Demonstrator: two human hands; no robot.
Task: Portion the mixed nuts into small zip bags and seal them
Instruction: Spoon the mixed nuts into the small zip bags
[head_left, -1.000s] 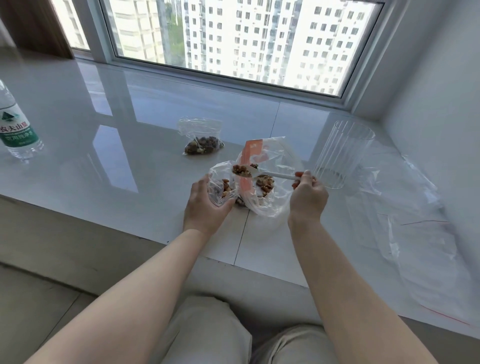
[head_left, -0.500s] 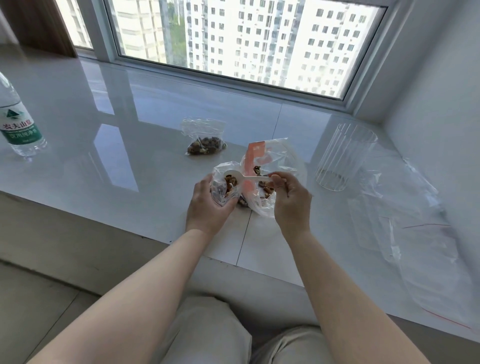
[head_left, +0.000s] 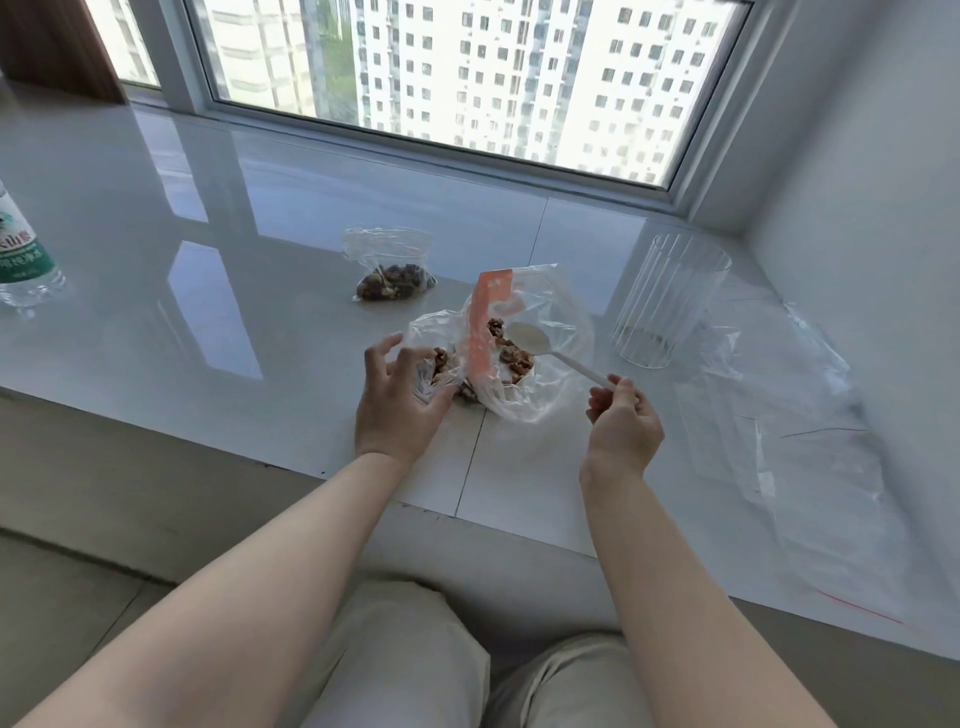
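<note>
1. Left hand (head_left: 397, 402) grips small zip bag (head_left: 434, 358) w/ some nuts in it, near the sill's front edge.
2. Right hand (head_left: 623, 423) pinches white spoon (head_left: 545, 348) handle; bowl looks empty, lies over big nut bag (head_left: 540, 353), which is open, orange strip, nuts inside.
3. Filled small bag (head_left: 390, 270) sits further back toward window, mid-sill.
4. Clear ribbed cup (head_left: 667, 306) toward right back corner, tilted, only crumbs at bottom.
5. Spare empty bags (head_left: 810, 441) along right edge.
6. Water bottle (head_left: 21, 249) at left edge.
</note>
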